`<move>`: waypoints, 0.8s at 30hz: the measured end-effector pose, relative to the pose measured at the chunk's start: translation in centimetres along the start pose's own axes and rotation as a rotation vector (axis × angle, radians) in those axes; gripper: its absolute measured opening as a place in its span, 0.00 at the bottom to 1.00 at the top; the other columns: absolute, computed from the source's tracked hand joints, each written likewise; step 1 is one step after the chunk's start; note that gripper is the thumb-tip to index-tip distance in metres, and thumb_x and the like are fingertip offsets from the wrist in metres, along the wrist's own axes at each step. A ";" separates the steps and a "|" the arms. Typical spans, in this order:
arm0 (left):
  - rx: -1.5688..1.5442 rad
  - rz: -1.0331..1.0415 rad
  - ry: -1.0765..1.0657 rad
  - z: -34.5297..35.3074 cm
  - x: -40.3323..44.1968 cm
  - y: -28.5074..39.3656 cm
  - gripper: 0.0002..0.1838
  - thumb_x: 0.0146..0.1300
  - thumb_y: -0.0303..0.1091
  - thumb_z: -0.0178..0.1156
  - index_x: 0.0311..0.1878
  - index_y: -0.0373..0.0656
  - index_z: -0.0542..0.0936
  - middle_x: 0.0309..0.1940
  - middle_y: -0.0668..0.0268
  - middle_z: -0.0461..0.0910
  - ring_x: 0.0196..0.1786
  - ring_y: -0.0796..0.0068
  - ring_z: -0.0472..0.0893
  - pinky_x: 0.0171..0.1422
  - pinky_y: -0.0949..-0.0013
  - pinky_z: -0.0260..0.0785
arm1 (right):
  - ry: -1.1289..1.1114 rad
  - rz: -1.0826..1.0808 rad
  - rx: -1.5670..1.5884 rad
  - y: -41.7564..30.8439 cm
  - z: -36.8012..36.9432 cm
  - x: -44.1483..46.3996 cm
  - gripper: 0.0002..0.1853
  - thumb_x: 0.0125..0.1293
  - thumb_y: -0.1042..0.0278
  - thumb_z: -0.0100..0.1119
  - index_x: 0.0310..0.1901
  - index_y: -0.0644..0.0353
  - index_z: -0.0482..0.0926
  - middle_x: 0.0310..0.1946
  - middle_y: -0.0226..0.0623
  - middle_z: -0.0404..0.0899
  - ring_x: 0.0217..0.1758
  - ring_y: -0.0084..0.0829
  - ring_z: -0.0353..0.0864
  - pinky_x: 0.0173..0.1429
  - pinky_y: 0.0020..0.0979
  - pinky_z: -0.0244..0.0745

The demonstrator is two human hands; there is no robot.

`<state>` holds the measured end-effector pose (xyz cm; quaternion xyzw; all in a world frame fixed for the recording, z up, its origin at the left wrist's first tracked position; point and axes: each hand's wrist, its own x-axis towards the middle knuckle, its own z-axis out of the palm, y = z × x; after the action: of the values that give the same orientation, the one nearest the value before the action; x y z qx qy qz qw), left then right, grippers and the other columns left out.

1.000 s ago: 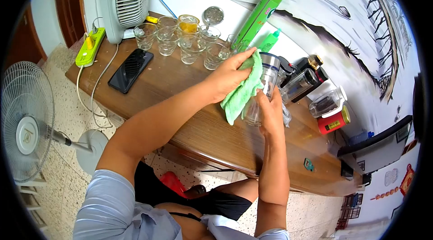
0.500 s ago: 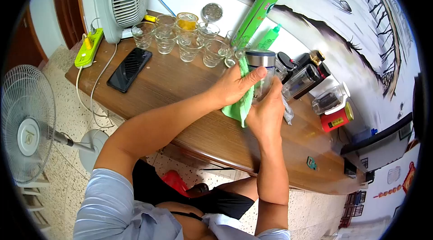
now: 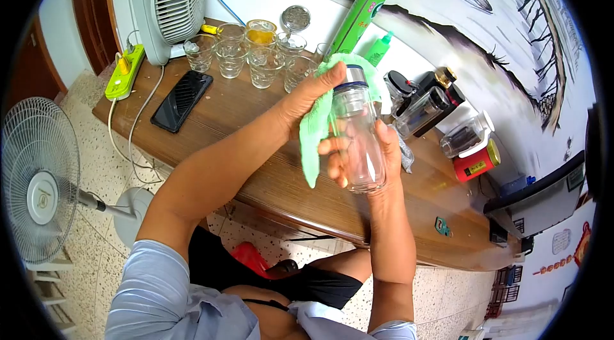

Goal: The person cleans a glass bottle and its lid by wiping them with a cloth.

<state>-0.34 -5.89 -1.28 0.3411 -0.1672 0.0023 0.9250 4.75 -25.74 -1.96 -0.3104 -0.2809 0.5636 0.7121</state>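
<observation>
A clear glass bottle (image 3: 363,154) with a metal-and-dark-blue lid (image 3: 353,76) is tilted above the table, its lid end away from me. Underneath and around its lower body, my right hand (image 3: 385,170) grips it, the fingers showing through the glass. My left hand (image 3: 310,98) is closed on a light green cloth (image 3: 311,142) at the lid, thumb lying against the lid's side. Part of the cloth drapes behind the lid, and one corner hangs down to the left. Most of my left fingers are hidden by the cloth.
Several drinking glasses (image 3: 263,71) stand at the back of the wooden table (image 3: 256,142), near a phone (image 3: 181,101) and a box fan (image 3: 173,1). Right of the bottle are dark-lidded bottles (image 3: 422,110), a glass pitcher (image 3: 462,135) and a red can (image 3: 476,161).
The bottle has come nearer to me and tilted, so its whole glass body shows. My right hand now lies under its lower part, and the cloth has moved up around the lid.
</observation>
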 end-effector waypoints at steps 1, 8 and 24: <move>-0.045 -0.041 -0.002 0.2 -0.3 0.1 0.35 0.66 0.64 0.75 0.62 0.45 0.81 0.48 0.59 0.87 0.49 0.64 0.89 0.50 0.56 0.88 | 0.071 -0.007 -0.088 -0.1 0.6 -0.1 0.52 0.70 0.32 0.65 0.77 0.75 0.63 0.59 0.65 0.81 0.49 0.57 0.91 0.39 0.50 0.93; -0.025 0.204 0.281 -1.1 1.7 0.6 0.18 0.67 0.40 0.80 0.53 0.43 0.85 0.42 0.63 0.88 0.39 0.68 0.89 0.47 0.58 0.88 | 0.518 -0.405 -0.740 0.1 0.9 -0.2 0.47 0.64 0.51 0.83 0.77 0.64 0.68 0.62 0.51 0.80 0.67 0.52 0.83 0.63 0.48 0.85; -0.074 0.251 -0.031 -0.9 0.4 1.9 0.26 0.71 0.52 0.75 0.60 0.41 0.84 0.46 0.57 0.90 0.47 0.65 0.91 0.54 0.57 0.89 | 0.039 -0.119 0.192 0.6 1.3 0.6 0.41 0.77 0.39 0.61 0.77 0.66 0.68 0.59 0.62 0.84 0.41 0.54 0.93 0.27 0.35 0.88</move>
<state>0.04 -3.92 -0.60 0.2831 -0.2228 0.1064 0.9268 3.58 -24.89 -1.53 -0.2345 -0.2296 0.5385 0.7761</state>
